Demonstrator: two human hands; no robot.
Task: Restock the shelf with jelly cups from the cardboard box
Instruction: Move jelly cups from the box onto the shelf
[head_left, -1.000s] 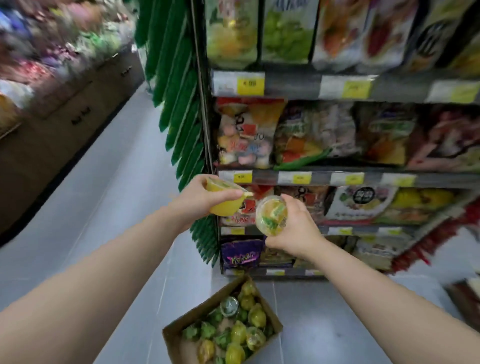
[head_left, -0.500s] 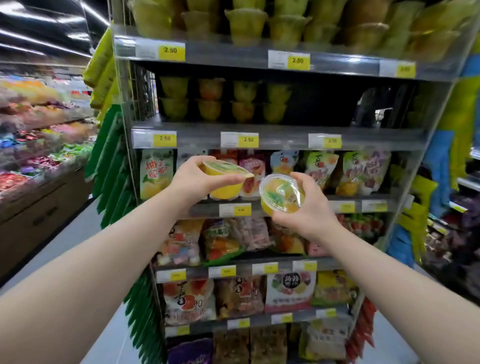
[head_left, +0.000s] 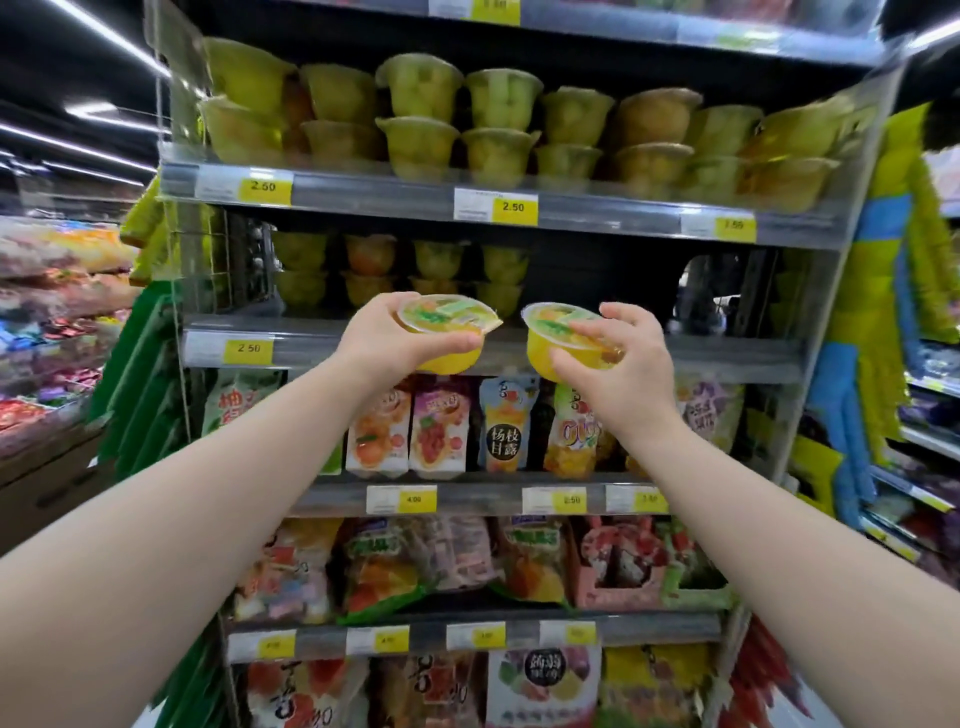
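— What are you holding?
— My left hand (head_left: 384, 338) grips one jelly cup (head_left: 447, 332); my right hand (head_left: 618, 364) pinches a second cup (head_left: 558, 338) by its rim and wall. Both are clear tubs of yellow jelly under fruit-printed film lids, side by side, not touching.
— And where?
— Just before the half-filled shelf (head_left: 727, 358); its stacked cups (head_left: 395, 270) sit at the back left.

Lower down it's all fruit drink pouches (head_left: 439, 426) standing in a row, then squashed bags of mixed sweets (head_left: 384, 566) a level below. Yellow price tags (head_left: 512, 207) everywhere, lots reading 2.50. Green packets (head_left: 136, 364) hang off to my left, blue and yellow ones (head_left: 901, 270) on the right. Strip lights (head_left: 104, 34) overhead, another candy display (head_left: 52, 291) further left.
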